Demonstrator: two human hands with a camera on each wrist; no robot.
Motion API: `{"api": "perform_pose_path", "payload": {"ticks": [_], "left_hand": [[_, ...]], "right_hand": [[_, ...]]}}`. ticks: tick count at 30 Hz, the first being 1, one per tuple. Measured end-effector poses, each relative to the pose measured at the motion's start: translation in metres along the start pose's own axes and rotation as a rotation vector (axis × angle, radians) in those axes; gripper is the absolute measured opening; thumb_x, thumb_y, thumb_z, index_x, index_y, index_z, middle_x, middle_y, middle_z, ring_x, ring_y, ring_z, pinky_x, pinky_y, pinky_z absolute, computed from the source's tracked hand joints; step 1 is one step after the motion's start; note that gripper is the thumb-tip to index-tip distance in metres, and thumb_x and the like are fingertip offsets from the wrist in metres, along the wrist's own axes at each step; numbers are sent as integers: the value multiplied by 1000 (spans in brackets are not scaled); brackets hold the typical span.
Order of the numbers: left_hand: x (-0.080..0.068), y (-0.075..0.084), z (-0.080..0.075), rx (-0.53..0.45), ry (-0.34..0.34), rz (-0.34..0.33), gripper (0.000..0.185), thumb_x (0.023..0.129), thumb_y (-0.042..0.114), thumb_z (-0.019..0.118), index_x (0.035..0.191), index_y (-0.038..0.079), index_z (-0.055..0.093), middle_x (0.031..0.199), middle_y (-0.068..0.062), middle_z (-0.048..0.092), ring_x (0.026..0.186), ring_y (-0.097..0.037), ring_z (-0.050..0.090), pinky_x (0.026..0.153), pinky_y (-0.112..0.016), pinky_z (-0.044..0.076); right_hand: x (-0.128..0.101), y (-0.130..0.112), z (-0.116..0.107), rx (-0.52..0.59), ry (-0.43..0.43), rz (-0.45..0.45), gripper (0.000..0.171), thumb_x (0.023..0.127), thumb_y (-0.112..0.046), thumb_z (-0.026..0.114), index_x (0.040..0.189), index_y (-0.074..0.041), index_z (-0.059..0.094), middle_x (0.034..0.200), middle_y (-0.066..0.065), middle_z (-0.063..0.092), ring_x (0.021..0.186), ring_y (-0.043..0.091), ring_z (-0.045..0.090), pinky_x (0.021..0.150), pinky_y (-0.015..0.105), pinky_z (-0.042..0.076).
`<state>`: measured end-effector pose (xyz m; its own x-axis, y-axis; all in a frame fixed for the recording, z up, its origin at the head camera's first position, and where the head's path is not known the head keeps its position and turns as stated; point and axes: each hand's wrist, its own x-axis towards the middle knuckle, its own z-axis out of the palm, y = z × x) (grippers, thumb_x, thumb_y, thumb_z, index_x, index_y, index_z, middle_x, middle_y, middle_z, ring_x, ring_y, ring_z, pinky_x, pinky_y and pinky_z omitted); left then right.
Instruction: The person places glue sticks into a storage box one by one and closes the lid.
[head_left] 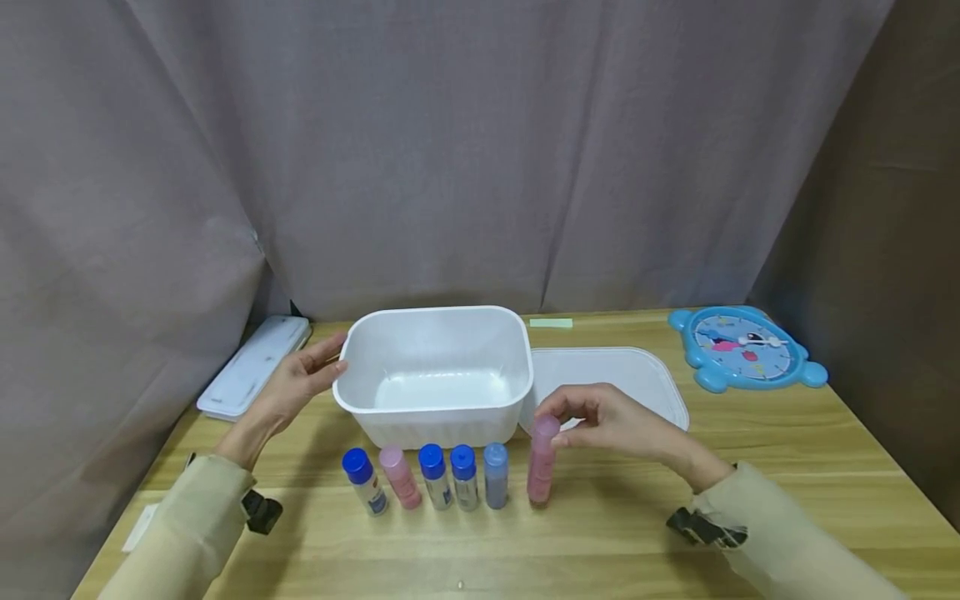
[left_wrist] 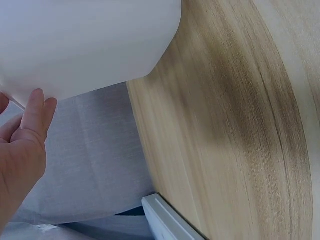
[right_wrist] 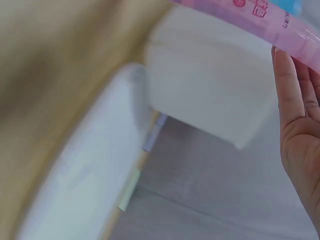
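Note:
My right hand pinches a slim pink bottle near its cap, holding it upright at the right end of a row. Pink printing shows on that bottle in the right wrist view. A white plastic bin stands behind the row, its inside bare. At the bin's left rim, my left hand grips the edge, with fingers against the outer wall in the left wrist view. The row includes clear bottles with blue caps, another pink bottle and a bluish one.
A white lid lies flat right of the bin, partly behind my right hand. Farther right is a blue cartoon clock. At the back left rests a flat white case. Grey curtain hangs along the table's back edge.

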<state>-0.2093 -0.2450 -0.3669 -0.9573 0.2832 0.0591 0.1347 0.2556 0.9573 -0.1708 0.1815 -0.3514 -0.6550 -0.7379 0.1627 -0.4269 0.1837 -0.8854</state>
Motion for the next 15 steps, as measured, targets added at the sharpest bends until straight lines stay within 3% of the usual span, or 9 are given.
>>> {"api": "perform_pose_path", "payload": {"ticks": [4, 7, 12, 15], "left_hand": [[1, 2, 0, -7, 0, 2, 57, 97, 10, 51, 145, -7, 24, 149, -26, 26, 131, -39, 34, 91, -17, 47], [1, 3, 0, -10, -2, 2, 57, 97, 10, 50, 145, -8, 24, 149, -26, 25, 131, -39, 33, 91, -16, 47], [1, 1, 0, -9, -2, 5, 56, 98, 10, 50, 144, -8, 24, 149, -26, 25, 131, -39, 32, 92, -16, 46], [0, 1, 2, -6, 7, 4, 55, 98, 9, 50, 144, -9, 25, 149, -26, 26, 131, -40, 33, 91, -15, 46]], "right_hand": [[5, -24, -23, -67, 71, 15, 26, 86, -7, 67, 111, -3, 63, 96, -1, 67, 79, 8, 60, 65, 25, 55], [16, -42, -40, -44, 117, 13, 27, 87, -5, 66, 112, 1, 61, 95, -1, 66, 80, 11, 62, 69, 28, 57], [54, -62, -55, 49, 199, -45, 27, 89, -2, 63, 113, 7, 57, 91, 4, 65, 80, 15, 63, 73, 34, 58], [83, -67, -53, 74, 254, -12, 30, 90, -5, 61, 118, 4, 56, 94, 6, 63, 82, 16, 62, 76, 35, 58]]}}
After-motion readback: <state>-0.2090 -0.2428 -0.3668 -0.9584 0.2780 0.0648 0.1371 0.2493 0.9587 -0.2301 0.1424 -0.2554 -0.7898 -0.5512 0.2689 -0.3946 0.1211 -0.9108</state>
